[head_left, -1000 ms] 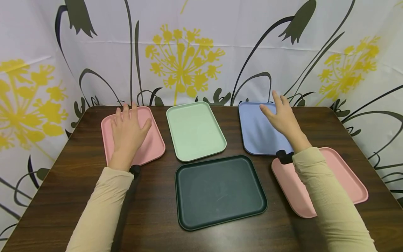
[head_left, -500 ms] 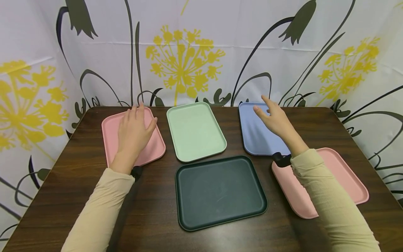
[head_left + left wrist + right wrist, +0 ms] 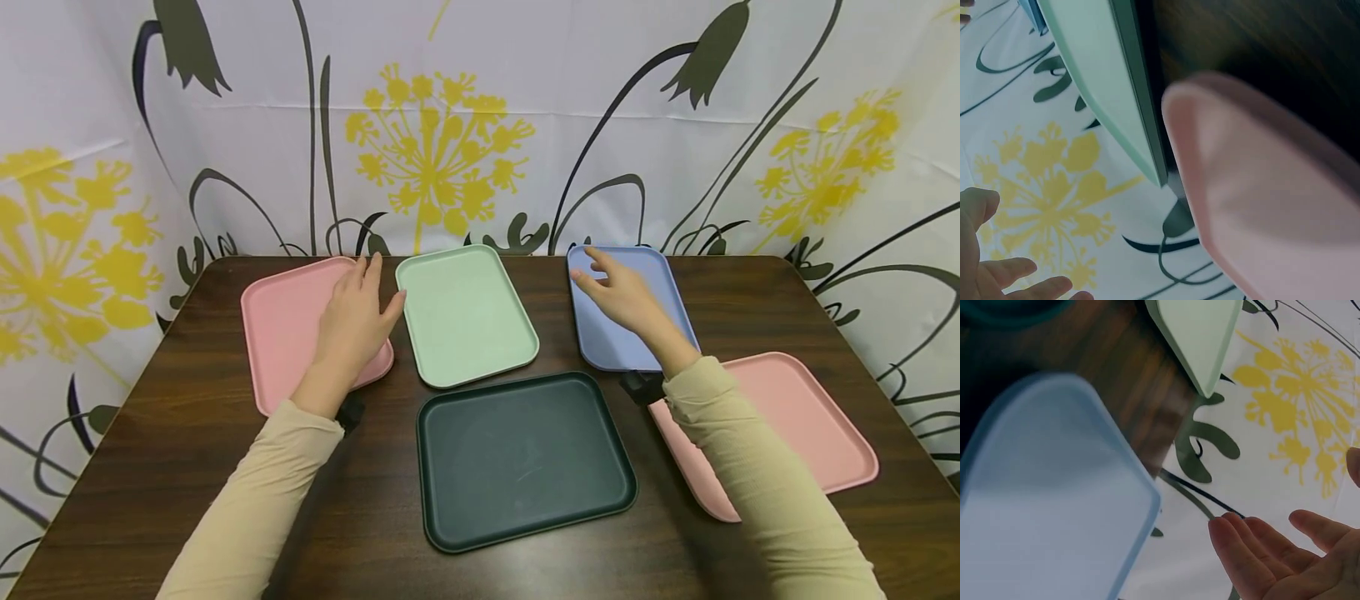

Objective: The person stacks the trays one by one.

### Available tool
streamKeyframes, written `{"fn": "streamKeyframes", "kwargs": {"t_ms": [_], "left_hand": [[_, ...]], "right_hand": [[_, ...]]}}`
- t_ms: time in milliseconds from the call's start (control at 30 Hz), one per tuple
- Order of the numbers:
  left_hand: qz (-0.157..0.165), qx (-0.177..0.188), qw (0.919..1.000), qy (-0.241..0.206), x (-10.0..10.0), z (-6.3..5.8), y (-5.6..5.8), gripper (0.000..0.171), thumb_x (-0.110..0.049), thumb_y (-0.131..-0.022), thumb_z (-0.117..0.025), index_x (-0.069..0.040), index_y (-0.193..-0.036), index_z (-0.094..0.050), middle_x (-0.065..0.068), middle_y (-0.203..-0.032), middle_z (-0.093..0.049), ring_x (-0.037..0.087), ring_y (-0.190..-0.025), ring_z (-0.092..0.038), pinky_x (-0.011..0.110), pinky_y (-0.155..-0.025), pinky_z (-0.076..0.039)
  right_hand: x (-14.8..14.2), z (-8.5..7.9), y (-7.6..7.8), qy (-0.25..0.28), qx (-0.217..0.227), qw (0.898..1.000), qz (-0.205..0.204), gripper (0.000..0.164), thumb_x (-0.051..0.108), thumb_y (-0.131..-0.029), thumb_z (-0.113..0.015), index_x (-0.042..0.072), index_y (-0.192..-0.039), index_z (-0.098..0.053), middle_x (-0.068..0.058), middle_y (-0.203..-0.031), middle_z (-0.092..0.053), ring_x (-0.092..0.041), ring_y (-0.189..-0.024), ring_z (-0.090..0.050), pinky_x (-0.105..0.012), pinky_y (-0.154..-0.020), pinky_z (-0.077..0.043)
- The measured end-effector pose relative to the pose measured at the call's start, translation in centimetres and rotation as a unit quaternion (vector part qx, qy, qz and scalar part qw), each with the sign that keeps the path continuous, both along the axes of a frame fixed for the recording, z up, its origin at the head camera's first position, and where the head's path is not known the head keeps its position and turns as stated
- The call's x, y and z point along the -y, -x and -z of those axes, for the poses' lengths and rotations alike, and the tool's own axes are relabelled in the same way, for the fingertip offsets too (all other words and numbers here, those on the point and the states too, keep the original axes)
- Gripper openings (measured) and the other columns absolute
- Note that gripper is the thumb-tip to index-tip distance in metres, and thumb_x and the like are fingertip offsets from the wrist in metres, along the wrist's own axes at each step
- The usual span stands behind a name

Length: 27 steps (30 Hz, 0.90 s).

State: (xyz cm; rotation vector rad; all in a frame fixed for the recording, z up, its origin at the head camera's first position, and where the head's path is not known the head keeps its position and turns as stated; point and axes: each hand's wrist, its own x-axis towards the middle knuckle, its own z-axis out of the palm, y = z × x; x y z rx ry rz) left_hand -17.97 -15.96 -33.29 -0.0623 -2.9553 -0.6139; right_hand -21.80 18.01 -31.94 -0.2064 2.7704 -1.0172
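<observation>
Left hand [image 3: 351,323] over leftmost rectangular pink plastic tray [image 3: 285,325], right hand [image 3: 622,293] over rectangular blue plastic tray [image 3: 606,340]; both grips empty, relaxed. Likely reaching; next calls for lowering.

Pink tray [image 3: 1272,200] at right, pale green tray [image 3: 1094,62] at top, flowered cloth [image 3: 997,119] behind, hands [image 3: 994,278] at left edge.

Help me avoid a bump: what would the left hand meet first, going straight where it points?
Probably the white fabric backdrop with yellow and grey-green plant prints; the left hand points towards it, though how far off it hangs is unclear.
</observation>
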Motion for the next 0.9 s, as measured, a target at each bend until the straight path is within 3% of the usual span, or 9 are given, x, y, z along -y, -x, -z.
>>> {"fn": "streamKeyframes", "kwargs": {"t_ms": [267,633,900], "left_hand": [[0.006,0.042,0.9987,-0.03,-1.0,0.9,0.0,0.066,-0.036,-0.099,-0.045,-0.005,-0.152,-0.02,0.024,-0.156,-0.022,0.046,-0.14,-0.027,0.065,-0.102,-0.037],[0.025,0.049,0.9944,-0.09,-1.6,2.0,0.4,0.065,-0.027,-0.097,-0.052,0.001,-0.149,-0.026,0.028,-0.152,-0.029,0.043,-0.139,-0.03,0.055,-0.115,-0.028],[0.017,0.079,0.9882,-0.13,-1.8,2.3,0.7,0.066,-0.021,-0.095,-0.058,0.002,-0.148,-0.028,0.026,-0.152,-0.03,0.039,-0.141,-0.029,0.053,-0.116,-0.027]], "right_hand": [[1.4,1.6,0.4,0.017,0.024,0.999,-0.02,0.067,0.034,-0.097,-0.053,0.015,-0.153,-0.022,-0.021,-0.15,-0.037,-0.037,-0.133,-0.045,-0.052,-0.105,-0.043],[2.9,3.0,0.9,0.04,0.044,0.997,-0.039,0.064,0.02,-0.094,-0.059,0.006,-0.149,-0.03,-0.024,-0.145,-0.042,-0.041,-0.135,-0.039,-0.053,-0.107,-0.041],[3.8,4.0,1.2,0.077,0.073,0.993,-0.041,0.062,0.013,-0.093,-0.059,0.005,-0.148,-0.031,-0.024,-0.143,-0.044,-0.039,-0.133,-0.042,-0.052,-0.105,-0.043]]}}
